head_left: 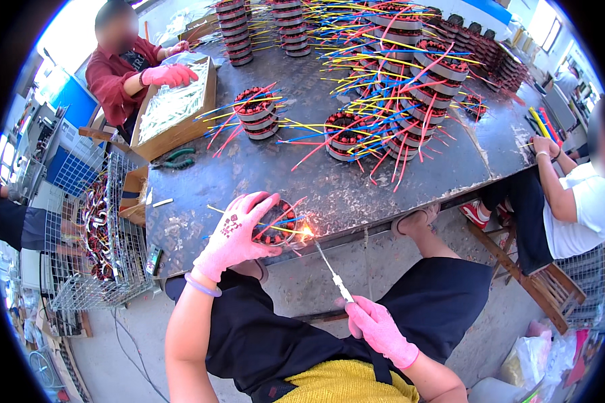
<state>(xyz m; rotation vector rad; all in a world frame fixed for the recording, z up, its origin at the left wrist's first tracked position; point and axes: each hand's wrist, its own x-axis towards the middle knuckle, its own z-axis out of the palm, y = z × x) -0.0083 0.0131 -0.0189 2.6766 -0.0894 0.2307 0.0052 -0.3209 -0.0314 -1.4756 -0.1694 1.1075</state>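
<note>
My left hand (pixel 238 232), in a pink glove, grips a motor stator (pixel 273 234) at the near edge of the table. Red, blue and yellow wire leads stick out of its wound ring. In my right hand (pixel 381 330), also gloved in pink, is a slim tool with a white handle and thin metal stem (pixel 337 279). An orange flame or glow (pixel 306 232) burns where the stem's tip meets the leads at the stator's right side. The glare hides the exact contact point, and my left hand covers part of the stator.
Stacked stators (pixel 410 101) with splayed leads crowd the dark table (pixel 215 181). A smaller stack (pixel 255 114), green-handled pliers (pixel 176 160) and a cardboard box of white sleeves (pixel 175 107) lie nearer left. A wire basket (pixel 101 235) stands left. Co-workers sit far left and right.
</note>
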